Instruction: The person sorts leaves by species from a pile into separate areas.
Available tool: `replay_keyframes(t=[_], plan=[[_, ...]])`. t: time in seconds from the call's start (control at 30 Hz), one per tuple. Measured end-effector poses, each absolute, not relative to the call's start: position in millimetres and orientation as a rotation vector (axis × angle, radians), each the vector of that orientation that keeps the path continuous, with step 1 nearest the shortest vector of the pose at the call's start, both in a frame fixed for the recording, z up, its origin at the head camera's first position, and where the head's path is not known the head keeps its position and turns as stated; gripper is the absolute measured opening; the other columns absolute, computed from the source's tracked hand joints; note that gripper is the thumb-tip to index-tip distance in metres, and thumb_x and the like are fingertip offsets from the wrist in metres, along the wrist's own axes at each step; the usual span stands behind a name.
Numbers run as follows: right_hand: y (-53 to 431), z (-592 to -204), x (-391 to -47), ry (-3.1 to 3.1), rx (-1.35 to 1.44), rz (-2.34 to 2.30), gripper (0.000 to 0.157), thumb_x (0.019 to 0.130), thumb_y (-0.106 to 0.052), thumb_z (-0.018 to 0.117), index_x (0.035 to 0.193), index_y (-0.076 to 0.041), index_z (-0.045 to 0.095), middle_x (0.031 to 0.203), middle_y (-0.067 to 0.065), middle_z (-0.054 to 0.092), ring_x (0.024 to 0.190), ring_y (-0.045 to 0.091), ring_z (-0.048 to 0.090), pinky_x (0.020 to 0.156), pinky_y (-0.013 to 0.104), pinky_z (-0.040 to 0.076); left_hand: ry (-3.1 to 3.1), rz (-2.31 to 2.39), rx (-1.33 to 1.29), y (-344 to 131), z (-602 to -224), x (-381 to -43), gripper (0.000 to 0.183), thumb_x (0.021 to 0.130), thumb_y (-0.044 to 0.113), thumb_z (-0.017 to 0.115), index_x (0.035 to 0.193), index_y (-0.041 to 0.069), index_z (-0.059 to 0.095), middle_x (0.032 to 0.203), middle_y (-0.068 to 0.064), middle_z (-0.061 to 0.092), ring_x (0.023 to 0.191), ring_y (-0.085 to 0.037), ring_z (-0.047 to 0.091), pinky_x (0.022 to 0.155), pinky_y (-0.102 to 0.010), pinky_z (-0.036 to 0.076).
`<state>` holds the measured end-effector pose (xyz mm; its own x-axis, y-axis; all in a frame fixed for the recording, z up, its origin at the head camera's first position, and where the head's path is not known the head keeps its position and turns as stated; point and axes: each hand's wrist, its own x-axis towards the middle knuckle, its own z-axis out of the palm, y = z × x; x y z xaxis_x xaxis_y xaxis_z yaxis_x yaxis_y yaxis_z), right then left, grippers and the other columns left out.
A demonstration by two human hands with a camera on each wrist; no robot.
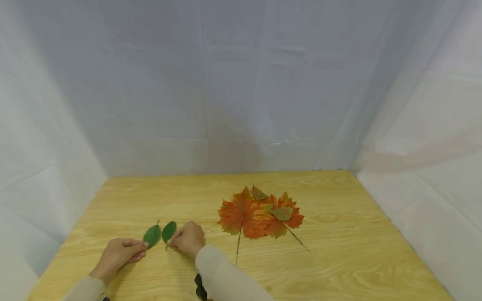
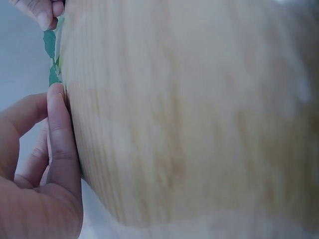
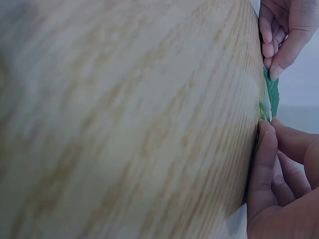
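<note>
Two green leaves lie side by side at the left of the table in the head view. My left hand pinches the lower edge of the left green leaf between thumb and fingers. From the other side, my right hand pinches the right green leaf near its lower end. Both wrist views look along the tabletop, with the hands facing each other. The fingertips of my right hand are close over the wood there, and a green leaf shows edge-on between the hands.
Right of the hands, two orange-red maple leaves on thin dark stems overlap on the wooden table. A brownish-green leaf lies on them, and another brownish leaf sits at their top. White sheeting encloses the back and sides.
</note>
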<state>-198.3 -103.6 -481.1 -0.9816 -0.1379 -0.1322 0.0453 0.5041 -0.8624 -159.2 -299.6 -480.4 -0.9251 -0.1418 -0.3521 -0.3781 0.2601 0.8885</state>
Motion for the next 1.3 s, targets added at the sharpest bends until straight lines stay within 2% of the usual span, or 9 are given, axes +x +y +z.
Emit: replay_keyframes(t=[0.13, 0.27, 0.43, 0.53, 0.73, 0.87, 1.17, 1.3], plan=[[-103, -482, -197, 2.594, -0.096, -1.460, 0.021, 0.074, -0.017, 0.084, 0.057, -0.015, 0.072, 0.048, -0.006, 0.060, 0.045, 0.006, 0.053, 0.050, 0.020, 0.046, 2.317, 1.733, -0.482, -300, -482, -159, 0.033, 0.089, 0.004, 0.066, 0.110, -0.021, 0.058, 0.079, -0.004, 0.071, 0.069, -0.009, 0.068, 0.066, -0.021, 0.057], [-100, -483, -196, 2.548, -0.140, -1.501, 0.019, 0.075, -0.017, 0.083, 0.059, -0.014, 0.073, 0.049, -0.005, 0.061, 0.046, 0.007, 0.054, 0.048, 0.020, 0.046, 2.319, 1.732, -0.476, -301, -484, -158, 0.033, 0.090, 0.004, 0.065, 0.110, -0.021, 0.058, 0.079, -0.004, 0.070, 0.069, -0.009, 0.068, 0.067, -0.021, 0.057], [-83, -483, -202, 2.367, -0.259, -1.648, 0.007, 0.079, -0.012, 0.079, 0.075, -0.007, 0.077, 0.062, -0.001, 0.068, 0.052, 0.011, 0.062, 0.048, 0.022, 0.051, 2.303, 1.752, -0.470, -302, -485, -158, 0.032, 0.090, 0.003, 0.065, 0.110, -0.021, 0.058, 0.080, -0.004, 0.071, 0.070, -0.010, 0.068, 0.067, -0.021, 0.057], [-65, -478, -208, 2.335, -0.297, -1.692, 0.006, 0.082, -0.014, 0.077, 0.083, -0.007, 0.077, 0.069, -0.002, 0.069, 0.059, 0.013, 0.064, 0.052, 0.024, 0.053, 2.308, 1.747, -0.460, -303, -487, -157, 0.033, 0.090, 0.004, 0.065, 0.110, -0.021, 0.058, 0.081, -0.004, 0.071, 0.071, -0.010, 0.068, 0.068, -0.021, 0.057], [-10, -457, -224, 2.433, -0.369, -1.703, 0.016, 0.085, -0.021, 0.074, 0.095, -0.008, 0.076, 0.087, 0.000, 0.071, 0.073, 0.011, 0.064, 0.061, 0.025, 0.054, 2.335, 1.730, -0.459, -304, -487, -157, 0.034, 0.089, 0.005, 0.067, 0.110, -0.021, 0.059, 0.081, -0.004, 0.071, 0.070, -0.009, 0.068, 0.067, -0.021, 0.057], [38, -448, -235, 2.462, -0.383, -1.733, 0.024, 0.088, -0.024, 0.071, 0.105, -0.007, 0.074, 0.099, 0.004, 0.071, 0.085, 0.016, 0.066, 0.073, 0.032, 0.056, 2.340, 1.726, -0.456, -304, -488, -159, 0.034, 0.088, 0.005, 0.068, 0.109, -0.020, 0.060, 0.080, -0.004, 0.071, 0.070, -0.010, 0.069, 0.067, -0.021, 0.057], [133, -445, -253, 2.748, -0.157, -1.781, 0.025, 0.087, -0.022, 0.072, 0.109, -0.009, 0.072, 0.105, 0.007, 0.070, 0.095, 0.023, 0.065, 0.078, 0.038, 0.056, 2.345, 1.713, -0.432, -303, -485, -160, 0.035, 0.090, 0.006, 0.066, 0.110, -0.021, 0.058, 0.081, -0.004, 0.071, 0.070, -0.010, 0.068, 0.067, -0.022, 0.057], [165, -453, -254, 2.866, -0.065, -1.767, 0.026, 0.088, -0.015, 0.071, 0.111, -0.005, 0.071, 0.109, 0.013, 0.068, 0.099, 0.028, 0.063, 0.083, 0.043, 0.054, 2.344, 1.713, -0.429, -304, -485, -160, 0.036, 0.090, 0.006, 0.066, 0.111, -0.022, 0.058, 0.081, -0.004, 0.071, 0.071, -0.010, 0.068, 0.067, -0.022, 0.057]])
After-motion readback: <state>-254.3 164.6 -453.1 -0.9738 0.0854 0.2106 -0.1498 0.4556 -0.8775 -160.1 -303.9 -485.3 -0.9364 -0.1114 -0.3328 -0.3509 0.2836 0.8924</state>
